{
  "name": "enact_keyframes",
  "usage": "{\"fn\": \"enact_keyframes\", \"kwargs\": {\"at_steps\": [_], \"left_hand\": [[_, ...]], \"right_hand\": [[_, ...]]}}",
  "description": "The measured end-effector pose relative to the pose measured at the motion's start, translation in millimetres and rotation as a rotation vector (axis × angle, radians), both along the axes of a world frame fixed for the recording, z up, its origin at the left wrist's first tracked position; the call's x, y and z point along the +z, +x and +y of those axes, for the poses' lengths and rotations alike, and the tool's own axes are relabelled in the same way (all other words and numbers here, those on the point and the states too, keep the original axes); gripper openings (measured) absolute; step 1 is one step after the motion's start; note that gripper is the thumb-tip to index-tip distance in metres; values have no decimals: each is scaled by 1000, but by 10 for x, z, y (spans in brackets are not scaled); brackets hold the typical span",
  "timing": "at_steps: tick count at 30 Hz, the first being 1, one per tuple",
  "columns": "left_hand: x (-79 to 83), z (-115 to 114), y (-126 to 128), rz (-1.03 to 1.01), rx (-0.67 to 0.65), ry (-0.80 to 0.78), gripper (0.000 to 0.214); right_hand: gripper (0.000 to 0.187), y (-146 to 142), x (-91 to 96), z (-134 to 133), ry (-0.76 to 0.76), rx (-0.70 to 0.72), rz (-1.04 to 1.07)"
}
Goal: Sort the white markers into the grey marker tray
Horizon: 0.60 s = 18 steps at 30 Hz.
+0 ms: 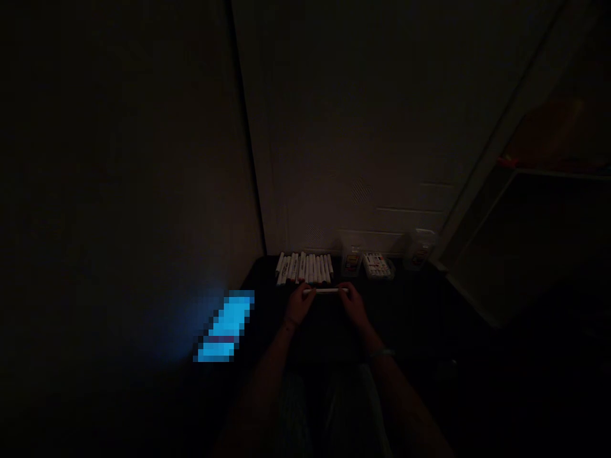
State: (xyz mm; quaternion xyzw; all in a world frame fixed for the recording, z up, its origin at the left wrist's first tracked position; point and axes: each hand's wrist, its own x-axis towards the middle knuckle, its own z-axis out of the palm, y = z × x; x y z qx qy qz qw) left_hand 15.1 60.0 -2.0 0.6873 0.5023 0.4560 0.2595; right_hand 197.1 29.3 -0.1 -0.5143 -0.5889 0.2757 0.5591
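One white marker (327, 291) pinched at both ends between my two hands, above a dark table (410, 299)

Both my forearms reach forward; my left hand (300, 304) grips the marker's left end and my right hand (354, 304) its right end, fingers curled around it, holding it level. Left of the marker and nearer to me glows one blue screen (225, 326). Just beyond the marker lies one row of white markers (304, 268), roughly a dozen, too dim to count exactly. Right of that row stand three small boxes (377, 264). Behind them rises a pale wall (363, 127); the room is very dark
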Motion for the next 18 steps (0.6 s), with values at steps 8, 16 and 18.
{"fn": "enact_keyframes", "kwargs": {"at_steps": [8, 16, 18], "left_hand": [[-52, 60, 12, -77, 53, -11, 33], [-44, 30, 1, -40, 27, 23, 24], [-45, 28, 4, -25, 30, 30, 23]], "right_hand": [[32, 40, 1, 2, 4, 25, 0], [28, -10, -16, 10, -3, 50, 2], [28, -6, -29, 18, -7, 40, -12]]}}
